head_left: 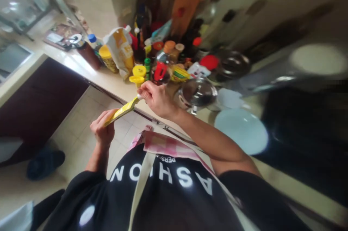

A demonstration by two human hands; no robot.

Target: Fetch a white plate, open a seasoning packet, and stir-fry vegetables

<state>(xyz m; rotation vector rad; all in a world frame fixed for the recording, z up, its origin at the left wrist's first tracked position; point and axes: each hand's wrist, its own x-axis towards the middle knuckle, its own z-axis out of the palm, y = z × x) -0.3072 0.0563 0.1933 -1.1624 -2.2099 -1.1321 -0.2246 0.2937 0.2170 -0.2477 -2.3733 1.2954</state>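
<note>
While both hands meet over the counter's front edge, the holdings run as follows. One counter [81, 66], pale, crossing from 10 o'clock to 4 o'clock, its front edge passing just beyond the hands; open tiled floor [81, 140] lies at 8 o'clock, the only clear room, while the counter top is crowded. One dark pan or hob area at 3 o'clock, too blurred to tell which. One pale blue plate [241, 129], at 3 o'clock of the right hand, near the forearm. One glass pot lid [198, 95], just beyond the right wrist. One white-and-yellow pouch [121, 49], standing at 12 o'clock among bottles and jars too many and too blurred to count. Two yellow caps [138, 75], stacked close, just above the right hand. One yellow sachet [122, 110], flat and slanted, stretched between the hands. Two hands: right hand [156, 98] pinches the sachet's upper end at 2 o'clock, fingers closed on it; left hand [103, 129] grips its lower end at 8 o'clock, fingers curled around it.
</note>
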